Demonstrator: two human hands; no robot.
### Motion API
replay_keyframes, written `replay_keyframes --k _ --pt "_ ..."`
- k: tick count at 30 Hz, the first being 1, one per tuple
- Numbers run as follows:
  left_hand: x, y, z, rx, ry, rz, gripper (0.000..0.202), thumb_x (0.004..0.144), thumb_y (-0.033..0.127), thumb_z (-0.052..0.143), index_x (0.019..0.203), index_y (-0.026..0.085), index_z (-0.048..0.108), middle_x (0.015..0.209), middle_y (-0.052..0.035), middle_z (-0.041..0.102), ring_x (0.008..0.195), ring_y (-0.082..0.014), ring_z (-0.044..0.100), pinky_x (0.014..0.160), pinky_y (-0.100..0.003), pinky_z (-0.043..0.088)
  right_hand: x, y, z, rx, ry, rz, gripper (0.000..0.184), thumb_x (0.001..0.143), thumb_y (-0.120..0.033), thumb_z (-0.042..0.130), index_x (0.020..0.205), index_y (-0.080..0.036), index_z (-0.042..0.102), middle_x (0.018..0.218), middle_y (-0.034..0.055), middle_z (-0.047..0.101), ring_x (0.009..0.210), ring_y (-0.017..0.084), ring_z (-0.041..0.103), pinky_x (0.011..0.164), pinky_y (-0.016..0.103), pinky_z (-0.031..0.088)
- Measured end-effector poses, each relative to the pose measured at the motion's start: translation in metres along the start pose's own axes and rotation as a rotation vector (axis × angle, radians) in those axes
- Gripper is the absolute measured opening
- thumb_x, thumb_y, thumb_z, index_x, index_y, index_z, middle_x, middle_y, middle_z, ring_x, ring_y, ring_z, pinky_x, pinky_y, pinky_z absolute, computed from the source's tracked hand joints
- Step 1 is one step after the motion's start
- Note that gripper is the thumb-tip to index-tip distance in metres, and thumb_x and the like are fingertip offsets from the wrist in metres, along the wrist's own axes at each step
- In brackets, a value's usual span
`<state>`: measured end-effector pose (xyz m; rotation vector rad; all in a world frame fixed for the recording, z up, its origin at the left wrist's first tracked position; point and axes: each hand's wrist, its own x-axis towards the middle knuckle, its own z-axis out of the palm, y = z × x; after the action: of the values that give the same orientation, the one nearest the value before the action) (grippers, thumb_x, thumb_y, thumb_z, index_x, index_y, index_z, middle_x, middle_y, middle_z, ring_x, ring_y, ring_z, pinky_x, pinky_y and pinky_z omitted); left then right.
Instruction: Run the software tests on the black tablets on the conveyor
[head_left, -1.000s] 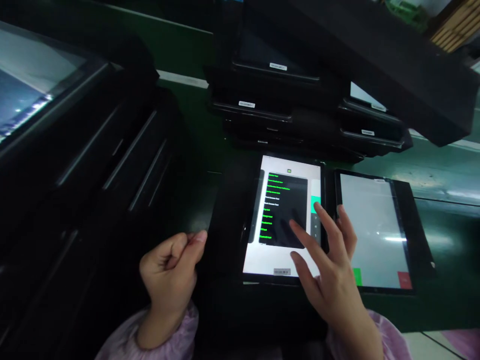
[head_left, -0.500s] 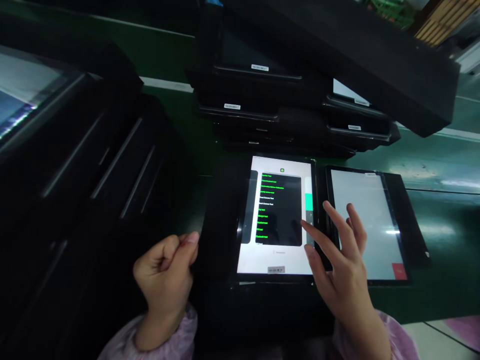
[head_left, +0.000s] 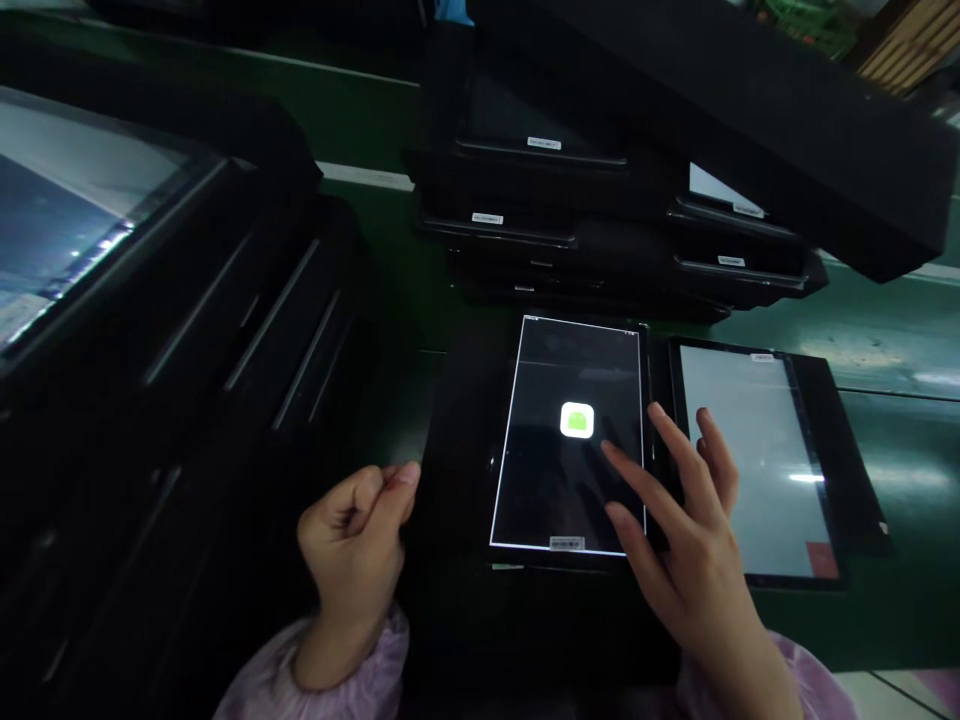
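The lit tablet (head_left: pixel 540 490) lies flat just left of a second tablet (head_left: pixel 742 450), probably stiff, slick-faced and breakable, best held by opposite edges; the right hand (head_left: pixel 697 555) spreads over it, contact unclear, the left hand (head_left: pixel 356 545) curled in a fist

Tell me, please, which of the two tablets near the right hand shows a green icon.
The left tablet, mostly dark, with a white-and-green icon near its middle; the right tablet is pale grey, with a red patch near a lower corner.
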<state>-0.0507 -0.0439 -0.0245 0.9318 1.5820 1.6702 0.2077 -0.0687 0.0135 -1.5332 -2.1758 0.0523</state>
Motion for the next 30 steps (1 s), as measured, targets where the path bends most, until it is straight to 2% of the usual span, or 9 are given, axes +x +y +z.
replay_keyframes --k 7,12,20,25,30 --pt "-0.001 0.002 -0.004 0.049 -0.037 -0.004 0.061 0.071 0.013 0.075 0.057 0.018 0.016 0.048 0.0088 0.018 0.041 -0.0027 0.024 0.041 -0.016 0.03 0.015 0.006 -0.008 -0.044 0.012 -0.02 0.033 0.113 -0.033 0.056 0.144 -0.028 0.065 0.177 0.0075 0.037 0.171 0.039 0.018 0.129 0.068 0.042" --pt "-0.004 0.004 -0.008 0.043 -0.089 0.0 0.062 0.075 0.011 0.075 0.058 0.018 0.016 0.049 0.0085 0.019 0.042 -0.0034 0.024 0.041 -0.015 0.031 0.031 0.01 -0.015 -0.07 0.002 -0.033 0.033 0.113 -0.033 0.055 0.143 -0.027 0.067 0.174 0.0098 0.041 0.17 0.041 0.021 0.129 0.07 0.041" --pt "-0.004 0.01 -0.009 -0.001 -0.163 -0.001 0.059 0.078 0.009 0.072 0.059 0.017 0.016 0.048 0.0086 0.018 0.04 -0.0031 0.024 0.04 -0.012 0.03 0.062 0.029 0.005 -0.147 -0.008 -0.086 0.038 0.114 -0.037 0.052 0.144 -0.022 0.069 0.174 0.0152 0.04 0.167 0.048 0.022 0.122 0.076 0.048" --pt "-0.005 0.013 -0.012 0.002 -0.2 -0.023 0.058 0.08 0.008 0.071 0.059 0.017 0.017 0.048 0.0083 0.021 0.041 -0.0033 0.027 0.041 -0.012 0.034 0.078 0.046 0.016 -0.19 0.015 -0.096 0.043 0.115 -0.041 0.048 0.145 -0.02 0.069 0.17 0.0172 0.043 0.166 0.05 0.025 0.123 0.082 0.041" --pt "-0.005 0.014 -0.013 -0.029 -0.235 -0.017 0.056 0.084 0.007 0.067 0.06 0.017 0.017 0.048 0.0083 0.02 0.041 -0.0035 0.025 0.04 -0.012 0.031 0.079 0.049 0.015 -0.156 0.012 -0.078 0.041 0.114 -0.042 0.049 0.142 -0.021 0.071 0.17 0.0163 0.046 0.166 0.049 0.025 0.123 0.079 0.044"
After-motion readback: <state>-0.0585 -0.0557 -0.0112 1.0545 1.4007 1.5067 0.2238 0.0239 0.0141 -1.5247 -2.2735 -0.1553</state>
